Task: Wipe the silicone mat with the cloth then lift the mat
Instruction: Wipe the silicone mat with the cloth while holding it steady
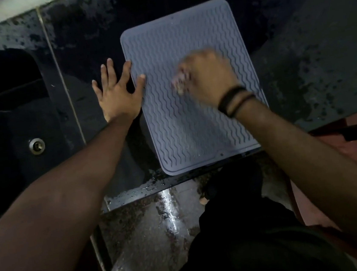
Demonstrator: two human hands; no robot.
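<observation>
Floor [144,235]: speckled stone, glossy and wet-looking, lay nearest, below the counter edge.
Counter [311,57]: one dark polished slab, mottled with pale speckles; water drops showed along its front edge.
Mat [178,122]: one grey-blue silicone rectangle with rounded corners, a raised rim and rows of wavy ridges; it lay flat on the counter, its near end reaching the front edge.
Right hand [207,77]: blurred, fingers curled and bunched round a small pale wad pressed on the mat's middle.
Cloth [179,84]: one, light-coloured, only a smeared bit showed beside the knuckles; its weave could not be told.
Wristbands [234,101]: two dark bands, one wide and one thin, circled the right wrist.
Left hand [115,90]: flat, fingers straight and spread; thumb tip lay on the mat's left rim, forefinger touched that edge, the rest rested on the counter.
Sink [4,115]: one dark basin set in the counter, left of the mat.
Drain [37,146]: one round metal fitting in the basin.
</observation>
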